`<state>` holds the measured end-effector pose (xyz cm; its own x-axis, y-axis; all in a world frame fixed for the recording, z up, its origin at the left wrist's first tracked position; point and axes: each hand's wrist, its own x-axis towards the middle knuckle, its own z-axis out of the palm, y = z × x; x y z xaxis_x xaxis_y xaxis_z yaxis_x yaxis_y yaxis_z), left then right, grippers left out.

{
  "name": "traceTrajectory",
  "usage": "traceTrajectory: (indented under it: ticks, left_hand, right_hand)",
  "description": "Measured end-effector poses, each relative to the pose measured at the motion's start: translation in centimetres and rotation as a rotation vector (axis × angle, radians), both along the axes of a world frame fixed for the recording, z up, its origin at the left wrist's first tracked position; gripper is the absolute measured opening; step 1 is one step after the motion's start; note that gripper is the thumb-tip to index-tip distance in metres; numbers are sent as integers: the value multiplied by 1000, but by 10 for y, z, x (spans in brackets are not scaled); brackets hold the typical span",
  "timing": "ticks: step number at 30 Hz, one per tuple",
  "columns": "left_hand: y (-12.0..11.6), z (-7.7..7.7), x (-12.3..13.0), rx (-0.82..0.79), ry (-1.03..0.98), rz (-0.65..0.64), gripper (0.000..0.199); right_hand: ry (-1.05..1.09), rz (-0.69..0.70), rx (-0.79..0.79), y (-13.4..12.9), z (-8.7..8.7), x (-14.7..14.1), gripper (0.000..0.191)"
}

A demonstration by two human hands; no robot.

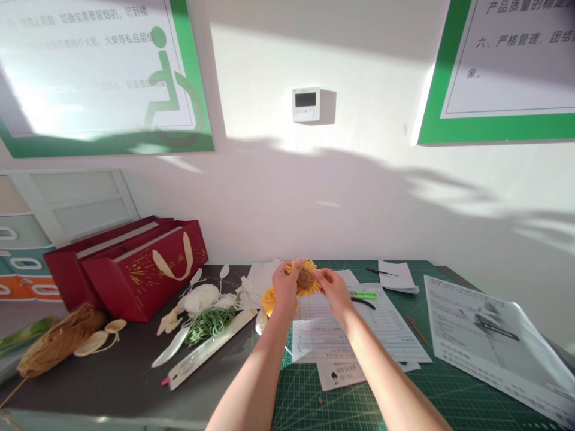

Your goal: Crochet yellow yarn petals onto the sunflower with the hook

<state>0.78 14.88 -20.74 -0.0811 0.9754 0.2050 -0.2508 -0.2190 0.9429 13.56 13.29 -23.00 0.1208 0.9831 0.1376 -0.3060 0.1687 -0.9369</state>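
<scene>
A yellow crocheted sunflower (306,277) with a brown centre is held up between my two hands, its face turned toward me. My left hand (286,281) is closed on its left edge, the thumb lying over the petals. On the opposite side, my right hand (333,288) pinches the right petals between thumb and fingers. Just below and left of my left hand is a ball of yellow yarn (268,301), partly covered by that hand. Beneath the flower, lined papers (323,329) lie on a green cutting mat (305,395).
Left are red gift bags (144,269), brown yarn (63,341), green cord (210,325), white crocheted pieces (202,297) and a long pale strip (211,350). Right are green-handled pliers (365,295), a red pen (417,330), white paper (398,276) and a printed sheet (494,341). A wall (287,203) stands behind.
</scene>
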Motion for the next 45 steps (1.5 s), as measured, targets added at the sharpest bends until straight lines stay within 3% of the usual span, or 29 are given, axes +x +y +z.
traceTrajectory:
  ticks: [12,21,25,32,38,45]
  left_hand:
    - [-1,0,4,-11,39,87,27]
    - [2,5,-3,-100,81,-217,30]
    - [6,9,-16,-146,145,-354,30]
    - [7,6,-12,-143,122,-301,28]
    - [7,6,-8,-132,68,-303,32]
    - [0,14,-14,-107,138,-412,29]
  right_hand:
    - [84,66,-37,1,3,1,30]
    - [-51,-79,-39,8,0,8,30]
    - [-156,-45,-7,5,5,18,24]
    - [-107,70,-50,5,0,17,29]
    - [-75,15,-43,9,0,10,31]
    - [-238,-62,15,2,5,18,25]
